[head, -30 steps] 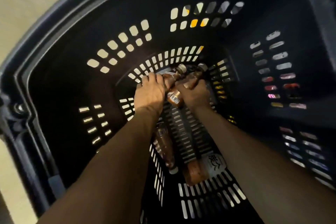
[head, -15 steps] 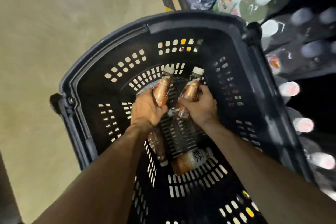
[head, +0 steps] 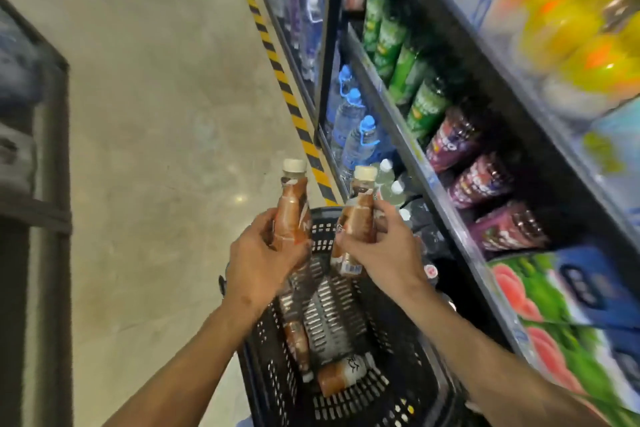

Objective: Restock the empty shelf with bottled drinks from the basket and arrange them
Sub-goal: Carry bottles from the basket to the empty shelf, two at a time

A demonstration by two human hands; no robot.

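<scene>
Nearest, two bare forearms reach forward over a black slotted basket [head: 408,388] that sits low in the view. On the basket floor, toward its near left side, a brown bottle [head: 297,343] lies lengthwise, and a second lying bottle [head: 341,374] with a white-printed label rests just beside its near end, angled toward the right wall.

Above the basket's far half, the left hand [head: 258,267] is clenched around the lower body of a brown drink [head: 292,215], held upright with its cream cap on top. The right hand [head: 384,250] grips another brown drink [head: 356,218] around the middle, also cap up and tilted slightly left; a bit of its label with a barcode shows under the fingers. The two held bottles stand near each other but apart, clear of the basket rim.

To the right runs a dark shelf unit [head: 446,184]. Its lower level holds clear bottles with white caps just past the right hand, then water bottles [head: 353,135] with blue caps farther on. The level above carries purple-labelled bottles [head: 485,180] and, beyond them, green bottles [head: 401,48]; the top level shows blurred yellow and orange drinks [head: 568,31]. A yellow-and-black striped line [head: 277,62] runs along the pale floor [head: 156,97] at the shelf's foot, receding to the far end of the aisle.
</scene>
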